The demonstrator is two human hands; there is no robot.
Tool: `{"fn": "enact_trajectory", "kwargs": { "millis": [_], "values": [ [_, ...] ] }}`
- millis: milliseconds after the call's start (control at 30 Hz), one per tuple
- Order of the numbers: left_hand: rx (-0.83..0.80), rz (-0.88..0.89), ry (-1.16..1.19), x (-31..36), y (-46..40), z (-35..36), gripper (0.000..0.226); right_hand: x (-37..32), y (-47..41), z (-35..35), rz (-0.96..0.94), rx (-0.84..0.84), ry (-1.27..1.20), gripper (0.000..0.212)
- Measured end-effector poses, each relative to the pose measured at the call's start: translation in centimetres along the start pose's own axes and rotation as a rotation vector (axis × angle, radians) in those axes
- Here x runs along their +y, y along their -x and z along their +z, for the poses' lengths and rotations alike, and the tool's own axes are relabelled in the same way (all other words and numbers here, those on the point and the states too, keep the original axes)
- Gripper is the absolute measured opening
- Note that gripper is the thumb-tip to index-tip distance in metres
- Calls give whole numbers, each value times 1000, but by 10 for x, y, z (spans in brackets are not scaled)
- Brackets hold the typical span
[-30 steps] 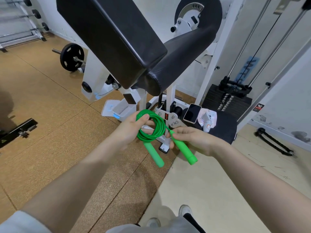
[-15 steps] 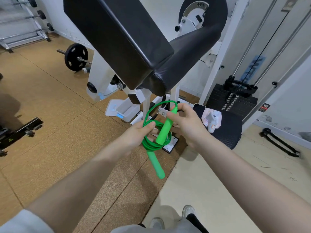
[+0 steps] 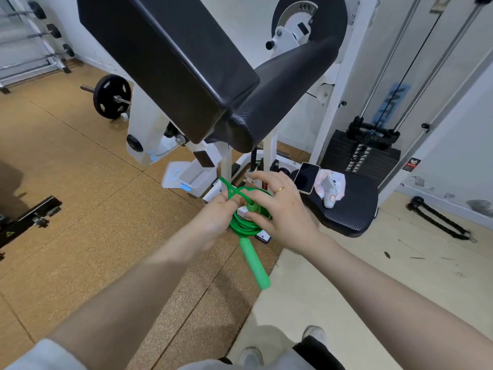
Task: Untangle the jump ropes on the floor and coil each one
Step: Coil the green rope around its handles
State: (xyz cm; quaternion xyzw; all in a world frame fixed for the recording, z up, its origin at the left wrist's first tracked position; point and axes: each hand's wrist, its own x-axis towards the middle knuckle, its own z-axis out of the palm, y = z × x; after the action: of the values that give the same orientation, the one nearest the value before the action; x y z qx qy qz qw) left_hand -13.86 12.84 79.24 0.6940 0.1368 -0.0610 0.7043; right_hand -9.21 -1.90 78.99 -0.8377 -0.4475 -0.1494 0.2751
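Note:
A green jump rope [image 3: 241,225] is bunched into a small coil in front of me, above the floor. My left hand [image 3: 218,217] grips the coil from the left. My right hand [image 3: 277,209] pinches the second green handle [image 3: 252,207] between thumb and forefinger at the coil's middle, its other fingers spread. One loop of cord sticks up past my left fingers. The first green handle [image 3: 253,263] hangs free below the coil, pointing down and right. No other rope is in view.
A black padded gym machine [image 3: 186,65] on a white frame stands just beyond my hands. A phone [image 3: 306,178] and a white bundle [image 3: 330,189] lie on a black seat [image 3: 352,209]. A weight stack [image 3: 362,153] stands at right, a barbell plate [image 3: 112,100] at left.
My right hand brought the second handle from out at the right over the coil and down into its middle. The cord end now crosses the coil near my left fingers.

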Motion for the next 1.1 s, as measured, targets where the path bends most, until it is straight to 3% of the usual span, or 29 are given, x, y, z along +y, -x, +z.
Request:
{"fn": "enact_trajectory", "kwargs": {
  "millis": [100, 167, 233, 400, 567, 667, 767, 833, 867, 933, 1000, 1100],
  "values": [
    [-40, 10, 36, 3, -3, 4, 18, -7, -1, -15, 377, -166, -607, 69],
    [-83, 65, -45, 10, -8, 11, 22, -4, -7, -23, 547, -180, -859, 61],
    [-99, 110, -113, 20, -12, 20, 22, 4, -10, -31, 550, -211, -823, 54],
    [-138, 152, -249, 36, -35, 52, 30, 39, -5, -55, 546, -310, -832, 65],
    [-153, 190, -266, 52, -65, 110, 30, 87, 6, -91, 589, -210, -779, 57],
    [-167, 191, -269, 61, -82, 153, 26, 126, 18, -127, 559, -199, -504, 45],
    [-214, 244, -261, 73, -99, 198, 20, 165, 35, -150, 607, -78, -173, 19],
    [-215, 276, -303, 82, -112, 229, 24, 191, 47, -162, 715, -15, -147, 11],
    [-221, 294, -315, 87, -118, 244, 24, 204, 53, -171, 752, -18, -307, 11],
    [-249, 320, -288, 98, -129, 274, 20, 226, 61, -196, 769, -45, -874, 22],
    [-244, 333, -236, 110, -142, 302, 23, 247, 67, -222, 778, 30, -1330, 38],
    [-263, 316, -82, 124, -160, 341, 18, 276, 73, -248, 852, 139, -1406, 69]
  ]
}}
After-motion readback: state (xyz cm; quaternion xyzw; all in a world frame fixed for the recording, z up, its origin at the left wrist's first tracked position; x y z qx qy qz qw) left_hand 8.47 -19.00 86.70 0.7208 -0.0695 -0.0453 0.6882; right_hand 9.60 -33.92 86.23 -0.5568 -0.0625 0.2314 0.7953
